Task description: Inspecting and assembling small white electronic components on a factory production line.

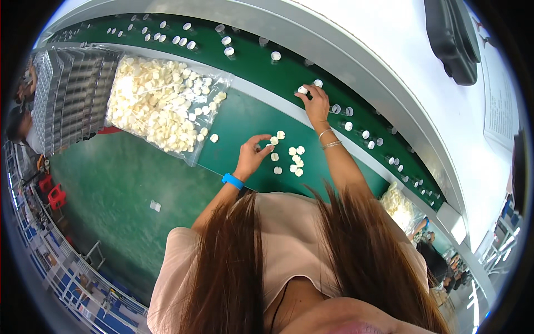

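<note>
Long brown hair (239,261) and a pale pink shirt (289,245) fill the lower part of the view, nearest the lens. Beyond them, the left hand (253,153), marked by a blue wristband (232,181), is curled over the green worktable (139,183), its thumb and fingers pinched together at a small white cap (273,141). Whether that cap is lifted or only touched cannot be told. Just beside this hand, a loose cluster of white caps (295,161) is scattered on the table surface.

The right hand (316,103), with thin silver bangles (329,140) at the wrist, is stretched further out to the green conveyor belt (261,67); its fingertips are closed down on a small capped bottle (302,89), with another just beside it. Rows of small white-topped bottles (225,44) are carried along the belt, spaced apart.

To the left, an open clear plastic bag (167,103) is laid flat and is filled with many more white caps. Beside it, stacked clear trays (72,97) are seen; their contents cannot be made out. A second bag of caps (397,203) is placed near the right edge of the table.
</note>
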A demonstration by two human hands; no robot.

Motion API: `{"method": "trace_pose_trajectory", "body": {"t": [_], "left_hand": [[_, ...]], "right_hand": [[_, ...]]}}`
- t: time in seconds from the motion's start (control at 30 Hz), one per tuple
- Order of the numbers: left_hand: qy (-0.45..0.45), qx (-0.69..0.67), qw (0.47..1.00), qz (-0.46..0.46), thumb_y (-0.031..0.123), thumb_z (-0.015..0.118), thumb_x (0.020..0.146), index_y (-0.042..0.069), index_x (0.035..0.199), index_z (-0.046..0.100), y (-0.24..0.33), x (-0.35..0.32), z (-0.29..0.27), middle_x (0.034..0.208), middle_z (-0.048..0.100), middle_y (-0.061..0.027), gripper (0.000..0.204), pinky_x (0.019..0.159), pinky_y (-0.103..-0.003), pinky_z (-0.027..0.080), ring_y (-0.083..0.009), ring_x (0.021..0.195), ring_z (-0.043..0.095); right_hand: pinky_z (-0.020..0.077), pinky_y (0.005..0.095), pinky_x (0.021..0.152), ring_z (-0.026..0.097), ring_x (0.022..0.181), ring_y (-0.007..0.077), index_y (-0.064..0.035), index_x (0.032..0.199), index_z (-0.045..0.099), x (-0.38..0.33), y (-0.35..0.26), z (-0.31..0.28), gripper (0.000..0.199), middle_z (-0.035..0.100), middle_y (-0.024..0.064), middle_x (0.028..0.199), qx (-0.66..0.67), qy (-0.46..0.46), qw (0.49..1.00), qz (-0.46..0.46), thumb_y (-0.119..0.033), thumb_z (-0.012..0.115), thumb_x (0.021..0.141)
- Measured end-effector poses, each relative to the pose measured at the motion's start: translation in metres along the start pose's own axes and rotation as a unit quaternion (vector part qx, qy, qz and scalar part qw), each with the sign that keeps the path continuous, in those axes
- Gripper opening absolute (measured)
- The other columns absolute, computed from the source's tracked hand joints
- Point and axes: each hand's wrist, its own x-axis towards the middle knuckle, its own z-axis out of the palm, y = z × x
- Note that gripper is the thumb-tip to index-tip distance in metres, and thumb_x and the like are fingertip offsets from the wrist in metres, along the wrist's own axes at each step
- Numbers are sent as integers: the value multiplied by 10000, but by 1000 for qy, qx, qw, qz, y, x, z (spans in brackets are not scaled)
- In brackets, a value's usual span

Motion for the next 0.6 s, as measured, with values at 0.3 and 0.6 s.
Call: {"method": "trace_pose_trajectory", "body": {"t": [0.3, 0.6], "left_hand": [[-7, -12, 1000, -14, 137, 729, 818, 61, 1073, 672, 11, 1, -9, 573, 420, 47, 273, 456, -229, 291, -38, 501, 331], [2, -22, 1000, -9, 146, 720, 827, 78, 1051, 683, 9, -1, -11, 552, 405, 64, 237, 448, -221, 282, -27, 492, 334]], "right_hand": [[461, 348, 780, 605, 947, 222, -76, 987, 692, -7, -3, -10, 254, 656, 27, 1042, 42, -27, 987, -151, -184, 737, 761], [425, 364, 830, 587, 998, 201, -91, 984, 694, -4, -9, -6, 213, 650, 12, 1051, -9, -9, 975, -221, -139, 698, 777]]}}
